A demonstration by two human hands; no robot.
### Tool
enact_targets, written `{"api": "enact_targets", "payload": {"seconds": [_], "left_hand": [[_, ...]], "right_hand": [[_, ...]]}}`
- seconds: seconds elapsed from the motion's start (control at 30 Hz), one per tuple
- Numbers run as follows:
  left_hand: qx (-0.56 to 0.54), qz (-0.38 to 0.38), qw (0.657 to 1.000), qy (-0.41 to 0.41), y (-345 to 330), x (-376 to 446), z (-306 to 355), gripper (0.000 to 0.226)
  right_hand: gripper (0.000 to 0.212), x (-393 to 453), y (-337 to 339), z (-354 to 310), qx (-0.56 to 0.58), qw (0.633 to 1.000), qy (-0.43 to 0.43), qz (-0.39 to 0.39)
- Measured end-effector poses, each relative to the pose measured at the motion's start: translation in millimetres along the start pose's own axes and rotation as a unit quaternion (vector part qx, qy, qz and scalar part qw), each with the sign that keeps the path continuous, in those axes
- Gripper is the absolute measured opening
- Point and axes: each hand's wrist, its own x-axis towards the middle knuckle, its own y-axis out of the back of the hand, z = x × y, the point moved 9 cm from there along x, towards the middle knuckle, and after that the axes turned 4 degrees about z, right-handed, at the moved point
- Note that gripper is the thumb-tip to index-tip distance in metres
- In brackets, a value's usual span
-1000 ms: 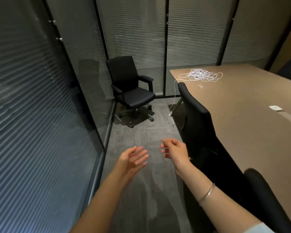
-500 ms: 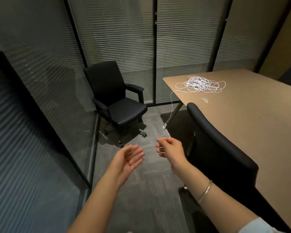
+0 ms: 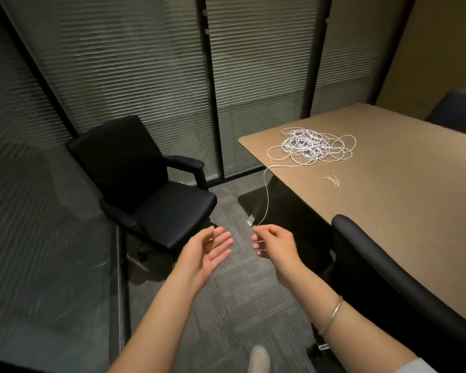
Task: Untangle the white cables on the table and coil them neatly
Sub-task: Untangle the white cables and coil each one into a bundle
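A tangled heap of white cable (image 3: 311,144) lies near the far left corner of the brown table (image 3: 404,189). One strand (image 3: 266,189) hangs over the table's edge towards the floor, ending in a small white plug (image 3: 250,220). My right hand (image 3: 273,242) hovers in front of that hanging end with its fingers loosely curled, and I see nothing held in it. My left hand (image 3: 209,250) is beside it, palm up, fingers straight and empty. Both hands are well short of the heap.
A black office chair (image 3: 145,184) stands left of the table by the glass wall with blinds. Another black chair back (image 3: 388,267) is close on my right at the table's side. A small bundle of thin white ties (image 3: 332,180) lies on the table. Grey carpet runs between.
The view has closed in on the table, so the cable heap and chairs look larger and nearer. Both hands keep the same pose, and the hanging strand now lines up with my right fingertips.
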Motion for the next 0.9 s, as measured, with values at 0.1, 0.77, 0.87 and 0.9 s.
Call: {"api": "enact_targets", "payload": {"seconds": [0.1, 0.77, 0.87, 0.9], "left_hand": [[0.008, -0.014, 1.000, -0.004, -21, 65, 33, 0.025], [0.137, -0.108, 0.981, 0.083, -202, 440, 171, 0.025], [0.201, -0.157, 0.961, 0.104, -244, 500, 185, 0.025], [0.220, -0.172, 0.954, 0.112, -257, 519, 190, 0.025]], "right_hand": [[0.014, 68, -21, -11, 0.009, 1.000, -0.002, 0.011], [0.011, 456, -49, -65, 0.048, 0.984, -0.059, 0.161], [0.012, 511, -34, -64, 0.070, 0.967, -0.071, 0.236], [0.014, 527, -29, -60, 0.071, 0.959, -0.084, 0.260]]}}
